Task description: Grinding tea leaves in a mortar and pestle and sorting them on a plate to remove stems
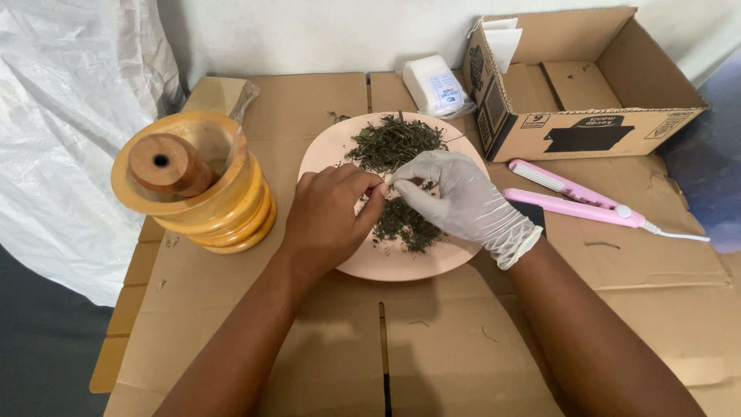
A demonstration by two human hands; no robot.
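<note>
A pale pink plate lies in the middle of the cardboard-covered table. It holds two heaps of dried green herb: a larger one at the far side and a smaller one near its centre. My bare left hand and my right hand, in a white glove, meet over the plate. Their fingertips pinch a small bit of herb between them, just above the smaller heap.
A wooden mortar with its pestle stands left of the plate. An open cardboard box and a small white packet sit at the back right. A pink hair straightener lies to the right. White plastic sheeting hangs at the left.
</note>
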